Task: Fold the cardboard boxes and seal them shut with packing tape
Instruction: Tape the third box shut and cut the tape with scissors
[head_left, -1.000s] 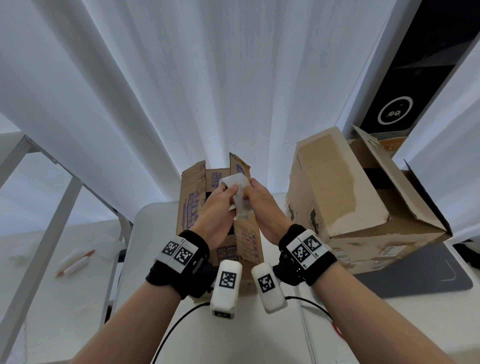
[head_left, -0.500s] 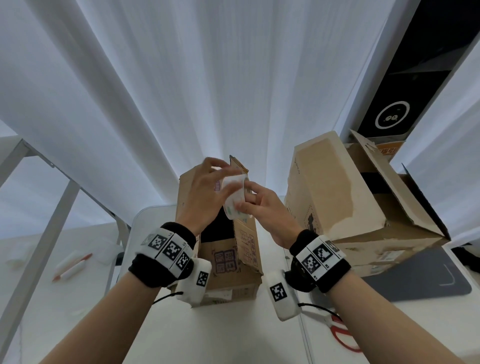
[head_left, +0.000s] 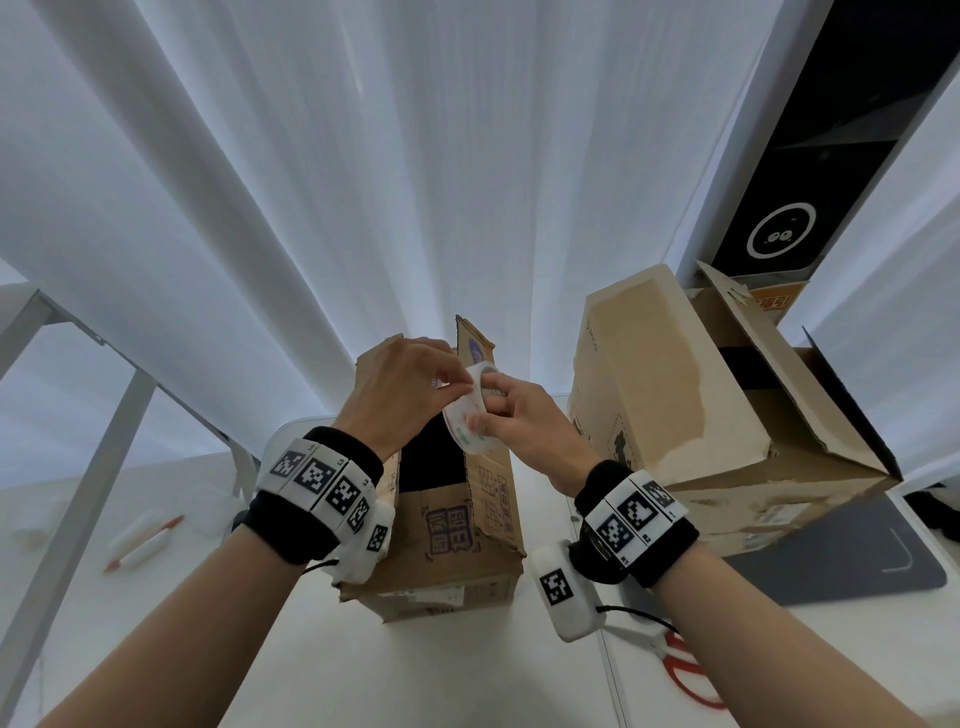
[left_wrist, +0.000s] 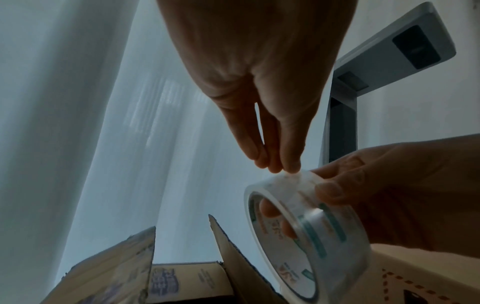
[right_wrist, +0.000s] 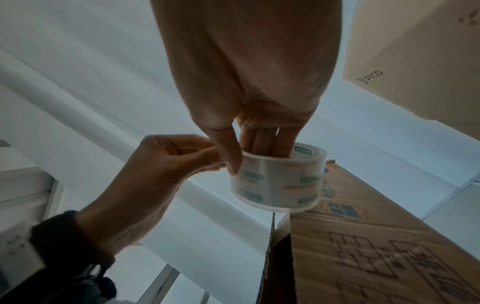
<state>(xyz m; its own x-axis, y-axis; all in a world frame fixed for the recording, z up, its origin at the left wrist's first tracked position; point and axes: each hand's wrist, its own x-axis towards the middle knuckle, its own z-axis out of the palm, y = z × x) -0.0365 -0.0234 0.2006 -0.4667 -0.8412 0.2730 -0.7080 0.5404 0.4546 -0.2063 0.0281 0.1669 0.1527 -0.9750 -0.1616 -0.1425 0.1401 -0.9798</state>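
Note:
A small cardboard box (head_left: 467, 525) with purple print stands on the white table (head_left: 291, 665), its top flaps up and its inside dark. Above it my right hand (head_left: 511, 418) grips a clear packing tape roll (head_left: 470, 415), fingers through the core and thumb on the outside. The left wrist view shows the roll (left_wrist: 306, 232) and the right wrist view shows the roll (right_wrist: 279, 179) too. My left hand (head_left: 415, 384) pinches at the roll's outer edge with its fingertips (left_wrist: 283, 166), where the tape end lies.
A larger torn cardboard box (head_left: 691, 415) with open flaps lies at the right on a grey mat (head_left: 852, 566). Red-handled scissors (head_left: 685, 670) lie near my right forearm. A marker (head_left: 143, 543) rests on the left table. White curtains hang behind.
Both hands rose a little from the box flaps with the tape roll. The roll turned on edge, and my left fingers closed onto its rim.

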